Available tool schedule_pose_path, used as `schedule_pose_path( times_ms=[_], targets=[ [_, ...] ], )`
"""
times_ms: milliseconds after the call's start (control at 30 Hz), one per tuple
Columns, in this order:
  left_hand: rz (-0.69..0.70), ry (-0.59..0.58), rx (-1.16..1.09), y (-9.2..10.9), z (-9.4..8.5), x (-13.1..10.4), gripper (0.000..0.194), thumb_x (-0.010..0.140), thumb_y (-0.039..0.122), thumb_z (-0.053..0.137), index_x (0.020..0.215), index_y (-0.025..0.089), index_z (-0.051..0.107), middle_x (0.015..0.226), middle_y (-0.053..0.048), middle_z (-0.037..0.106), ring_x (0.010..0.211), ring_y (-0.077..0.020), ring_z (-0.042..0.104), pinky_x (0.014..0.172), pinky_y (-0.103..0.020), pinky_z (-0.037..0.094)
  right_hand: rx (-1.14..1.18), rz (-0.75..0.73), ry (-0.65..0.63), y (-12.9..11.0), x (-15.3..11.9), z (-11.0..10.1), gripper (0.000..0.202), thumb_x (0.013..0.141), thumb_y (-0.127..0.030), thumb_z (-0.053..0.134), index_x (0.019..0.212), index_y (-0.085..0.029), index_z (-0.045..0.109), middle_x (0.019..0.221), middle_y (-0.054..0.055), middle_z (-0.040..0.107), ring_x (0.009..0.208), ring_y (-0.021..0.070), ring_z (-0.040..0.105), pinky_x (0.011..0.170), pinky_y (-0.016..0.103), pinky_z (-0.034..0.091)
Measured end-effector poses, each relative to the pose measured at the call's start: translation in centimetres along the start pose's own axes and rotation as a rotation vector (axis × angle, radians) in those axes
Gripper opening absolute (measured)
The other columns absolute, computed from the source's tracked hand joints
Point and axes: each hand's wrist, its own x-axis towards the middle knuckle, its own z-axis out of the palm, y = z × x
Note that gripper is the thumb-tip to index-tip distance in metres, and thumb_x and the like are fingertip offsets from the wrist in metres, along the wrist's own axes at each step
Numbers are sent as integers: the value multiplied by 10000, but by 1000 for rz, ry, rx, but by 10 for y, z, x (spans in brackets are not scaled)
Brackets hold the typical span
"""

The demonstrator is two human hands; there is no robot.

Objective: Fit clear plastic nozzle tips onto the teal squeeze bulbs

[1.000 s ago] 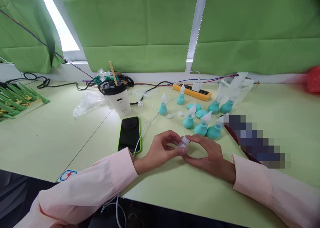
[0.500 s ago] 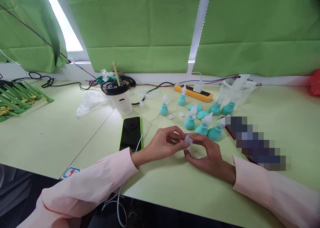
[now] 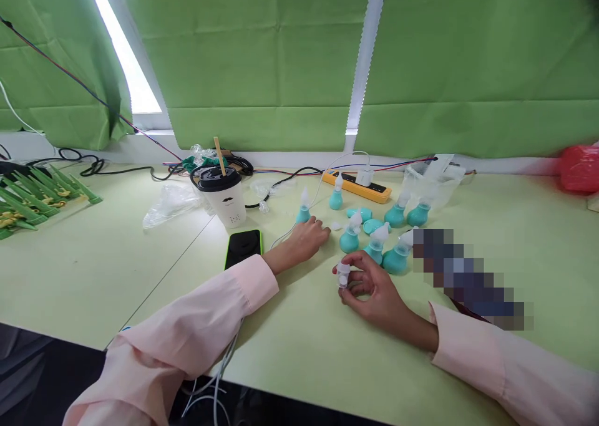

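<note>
Between thumb and fingertips, my right hand (image 3: 374,292) grips a small clear plastic fitting (image 3: 343,275) with a ribbed collar, held just above the table. My left hand (image 3: 304,244) is low over the table, in front of a teal squeeze-bulb nasal aspirator (image 3: 302,214) with a clear tip. Its fingers are curled down together; whatever is under them is hidden. A loose clear tip (image 3: 336,226) lies just right of those fingers. Past my right hand stand several more aspirators, the nearest being a teal bulb (image 3: 395,261) with a clear nozzle. Two flat teal pieces (image 3: 359,214) lie behind them.
A lidded paper cup (image 3: 228,204) and a phone (image 3: 243,248) sit on the left, with a white cable beside them. An orange power strip (image 3: 358,188) lies at the back. Plastic bags (image 3: 433,186), green plastic parts (image 3: 40,195) and a blurred dark object (image 3: 468,279) are around.
My left hand has parted from my right and moved forward and left to where a small clear tip lay. My right hand keeps the clear fitting. The view has tilted slightly.
</note>
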Motion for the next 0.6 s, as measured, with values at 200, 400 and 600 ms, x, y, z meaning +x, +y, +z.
schedule_pose_path(
  times_ms=[200, 400, 600],
  targets=[
    [-47, 164, -208, -1, -5, 29, 327, 794, 60, 295, 1058, 103, 483, 957, -132, 563, 908, -220, 516, 690, -325, 436, -8, 26, -42, -3, 0, 2, 301, 643, -117, 534, 875, -219, 371, 817, 4, 475, 680, 105, 532, 490, 197, 457],
    [83, 94, -527, -11, -6, 91, 320, 774, 77, 394, 1066, 137, 510, 1040, -69, 571, 952, -132, 518, 800, -220, 403, -4, 12, -52, -2, 0, 3, 310, 637, -118, 529, 875, -224, 363, 803, 5, 488, 671, 108, 532, 492, 210, 464],
    [76, 29, -599, -5, 5, 111, 318, 695, 116, 478, 1000, 86, 564, 986, -67, 580, 948, -195, 517, 799, -282, 395, 38, 8, -52, -1, -2, 3, 349, 615, -67, 524, 862, -233, 340, 791, -12, 463, 635, 87, 510, 513, 213, 461]
  ],
)
